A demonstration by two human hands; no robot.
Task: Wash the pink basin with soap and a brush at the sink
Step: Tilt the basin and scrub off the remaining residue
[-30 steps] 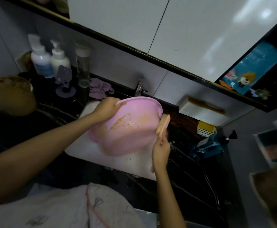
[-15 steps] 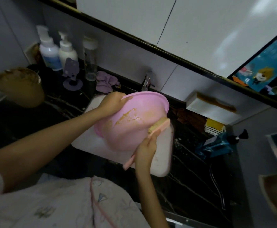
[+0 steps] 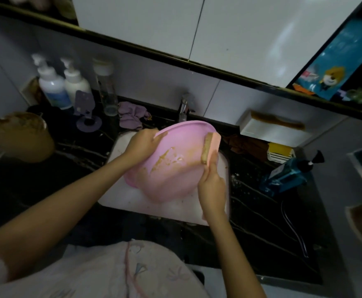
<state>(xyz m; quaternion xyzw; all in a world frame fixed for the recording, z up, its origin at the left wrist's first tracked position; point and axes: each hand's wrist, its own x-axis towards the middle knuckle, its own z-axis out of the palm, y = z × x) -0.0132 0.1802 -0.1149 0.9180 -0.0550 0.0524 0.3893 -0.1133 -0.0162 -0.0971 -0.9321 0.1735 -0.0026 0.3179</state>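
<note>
The pink basin [image 3: 171,179] carries yellow-brown smears. The brush [image 3: 208,147] has a pink back and tan bristles. The sink [image 3: 122,196] is white; the surface [image 3: 261,222] is black with pale veining. The cloth [image 3: 131,116] is purple, the tipped bottle [image 3: 285,178] blue.

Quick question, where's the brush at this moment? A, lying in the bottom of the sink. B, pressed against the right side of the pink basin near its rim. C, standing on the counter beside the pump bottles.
B: the brush lies with its soiled bristles against the right side of the pink basin, just below the rim, and the basin is held tilted over the white sink.
</note>
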